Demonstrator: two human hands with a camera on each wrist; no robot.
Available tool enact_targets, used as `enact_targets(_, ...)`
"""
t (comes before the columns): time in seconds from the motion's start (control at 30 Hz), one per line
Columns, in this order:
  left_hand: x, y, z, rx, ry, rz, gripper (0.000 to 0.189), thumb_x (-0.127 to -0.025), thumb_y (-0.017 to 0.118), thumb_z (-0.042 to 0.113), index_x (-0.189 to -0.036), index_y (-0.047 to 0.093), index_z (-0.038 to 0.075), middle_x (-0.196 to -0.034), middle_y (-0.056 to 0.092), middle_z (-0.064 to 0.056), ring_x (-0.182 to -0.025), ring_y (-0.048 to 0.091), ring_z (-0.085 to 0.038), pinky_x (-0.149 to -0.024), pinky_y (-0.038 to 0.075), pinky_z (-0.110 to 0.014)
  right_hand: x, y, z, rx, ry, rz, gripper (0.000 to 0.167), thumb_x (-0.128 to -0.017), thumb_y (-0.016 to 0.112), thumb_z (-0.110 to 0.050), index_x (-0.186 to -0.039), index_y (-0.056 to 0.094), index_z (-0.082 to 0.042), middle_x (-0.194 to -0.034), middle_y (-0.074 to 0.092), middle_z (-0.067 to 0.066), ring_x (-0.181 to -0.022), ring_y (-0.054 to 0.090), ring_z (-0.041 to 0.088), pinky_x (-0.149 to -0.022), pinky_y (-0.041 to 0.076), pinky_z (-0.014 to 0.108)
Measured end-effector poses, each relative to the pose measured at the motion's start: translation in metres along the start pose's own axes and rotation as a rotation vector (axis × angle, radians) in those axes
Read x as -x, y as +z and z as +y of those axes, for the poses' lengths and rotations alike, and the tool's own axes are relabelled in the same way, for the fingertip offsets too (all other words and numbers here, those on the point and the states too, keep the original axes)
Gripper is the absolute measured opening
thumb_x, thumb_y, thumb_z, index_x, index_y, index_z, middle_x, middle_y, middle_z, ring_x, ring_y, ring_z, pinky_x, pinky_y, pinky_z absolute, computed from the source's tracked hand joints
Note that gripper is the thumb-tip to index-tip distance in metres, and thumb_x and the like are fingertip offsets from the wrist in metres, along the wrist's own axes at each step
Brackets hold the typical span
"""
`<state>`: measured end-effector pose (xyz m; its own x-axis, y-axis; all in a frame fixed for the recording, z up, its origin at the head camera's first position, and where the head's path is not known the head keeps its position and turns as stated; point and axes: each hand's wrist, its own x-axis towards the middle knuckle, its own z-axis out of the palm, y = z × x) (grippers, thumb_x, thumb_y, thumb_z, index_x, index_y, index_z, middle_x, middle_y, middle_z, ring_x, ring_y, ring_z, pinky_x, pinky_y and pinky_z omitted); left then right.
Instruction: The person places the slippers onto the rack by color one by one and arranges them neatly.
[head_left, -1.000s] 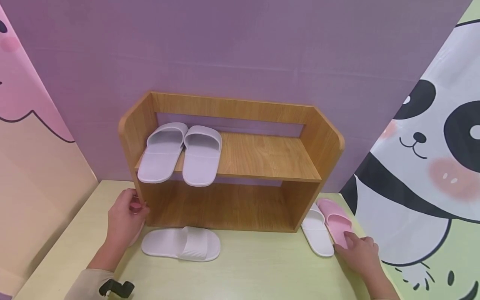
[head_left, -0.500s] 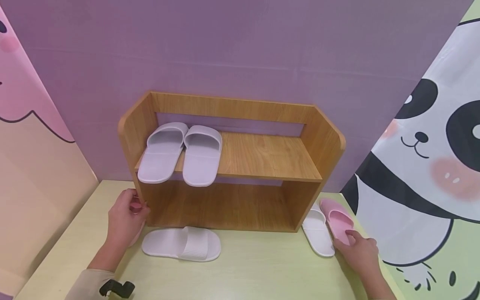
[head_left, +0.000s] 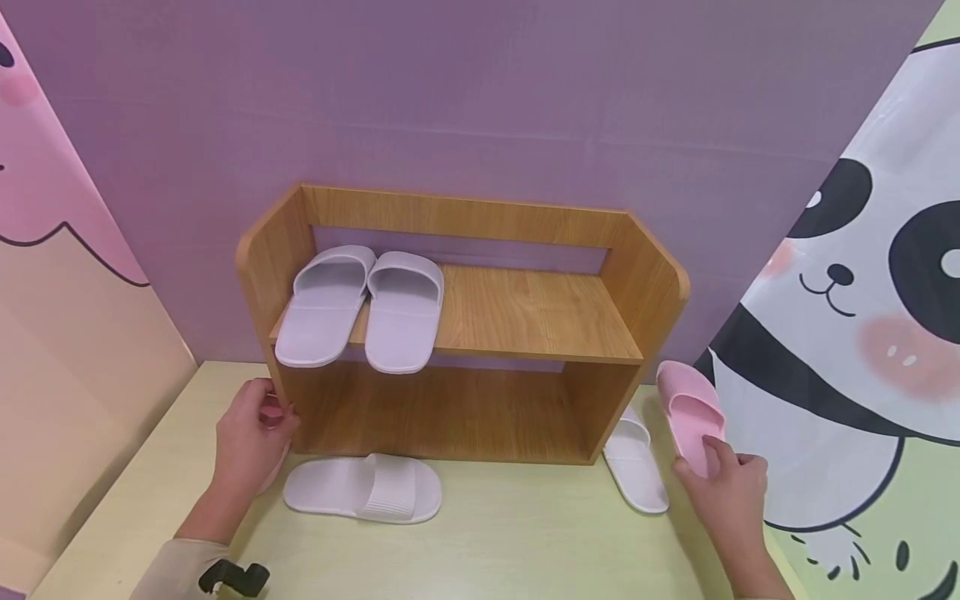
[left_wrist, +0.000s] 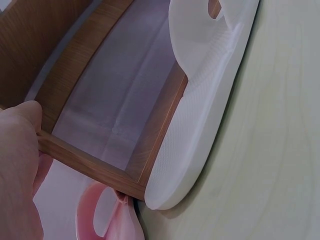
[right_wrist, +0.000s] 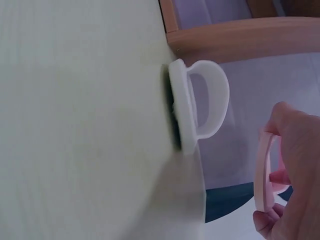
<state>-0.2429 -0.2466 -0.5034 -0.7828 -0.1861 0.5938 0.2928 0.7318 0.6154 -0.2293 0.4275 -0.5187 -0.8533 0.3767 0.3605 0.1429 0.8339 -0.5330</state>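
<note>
My left hand (head_left: 247, 442) grips the front edge of the left side panel of a small wooden shoe rack (head_left: 525, 312). Behind that hand, partly hidden, lies a pink slipper (left_wrist: 122, 222). To the right of the rack, my right hand (head_left: 726, 496) pinches another pink slipper (head_left: 692, 412) by its heel end, its toe strap pointing away from me. In the right wrist view this slipper hangs clear of the table, apart from the white slipper (right_wrist: 185, 110) beside it. Two pale slippers (head_left: 405, 325) stand side by side on the upper shelf's left half.
A white slipper (head_left: 330, 485) lies crosswise on the pale table (head_left: 495, 533), in front of the rack's left part. A purple backdrop (head_left: 480, 92) rises behind the rack. Cartoon panels flank the table, a panda (head_left: 840, 275) on the right.
My right hand has lifted the pink slipper off the table and moved it a little to the right and away from the white one. The left hand stays on the rack.
</note>
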Motion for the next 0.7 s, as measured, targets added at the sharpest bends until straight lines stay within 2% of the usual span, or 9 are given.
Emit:
enact_targets(0.1,0.0,0.0,0.0,-0.003,-0.005,-0.006,0.04,-0.09,0.083,-0.004,-0.124,0.062,0.005,-0.109,0.068,-0.01,-0.095,0.072,-0.029,-0.078,0.052,-0.013,0.001,-0.004,-0.011,-0.026,0.008,0.033,0.067,-0.089,0.083,-0.029,-0.144,0.062,0.003,-0.121,0.042,0.036,-0.115,0.041,0.051,-0.085,0.037,0.057)
enact_targets(0.3,0.0,0.0,0.001,-0.003,-0.012,-0.004,0.04,-0.091,0.083,-0.003,-0.124,0.062,0.004,-0.109,0.068,-0.01,-0.095,0.072,-0.029,-0.078,0.056,-0.018,0.002,-0.009,-0.027,-0.093,-0.028,0.133,0.064,-0.086,0.087,-0.024,-0.142,0.066,0.001,-0.123,0.041,0.034,-0.116,0.043,0.049,-0.083,0.037,0.056)
enact_targets(0.47,0.0,0.0,0.001,0.003,-0.014,-0.004,0.039,-0.09,0.082,-0.005,-0.123,0.062,0.005,-0.108,0.068,-0.01,-0.094,0.072,-0.029,-0.077,0.053,-0.013,0.002,-0.015,-0.043,-0.149,-0.059,0.196,0.065,-0.085,0.089,-0.02,-0.143,0.068,-0.001,-0.126,0.041,0.032,-0.119,0.043,0.047,-0.086,0.038,0.055)
enact_targets(0.57,0.0,-0.001,0.0,-0.001,-0.016,-0.007,0.039,-0.091,0.081,-0.004,-0.123,0.062,0.005,-0.109,0.067,-0.01,-0.095,0.072,-0.03,-0.077,0.053,-0.014,0.002,-0.02,-0.053,-0.186,-0.074,0.232,0.066,-0.084,0.091,-0.018,-0.144,0.069,-0.002,-0.127,0.041,0.029,-0.12,0.043,0.041,-0.087,0.038,0.045)
enact_targets(0.7,0.0,0.0,-0.001,-0.01,-0.02,-0.019,0.039,-0.092,0.081,-0.003,-0.125,0.061,0.004,-0.11,0.067,-0.011,-0.096,0.072,-0.031,-0.078,0.053,-0.015,0.001,-0.026,-0.066,-0.234,-0.081,0.278,0.067,-0.083,0.093,-0.016,-0.145,0.07,-0.006,-0.128,0.042,0.024,-0.118,0.041,0.028,-0.087,0.035,0.024)
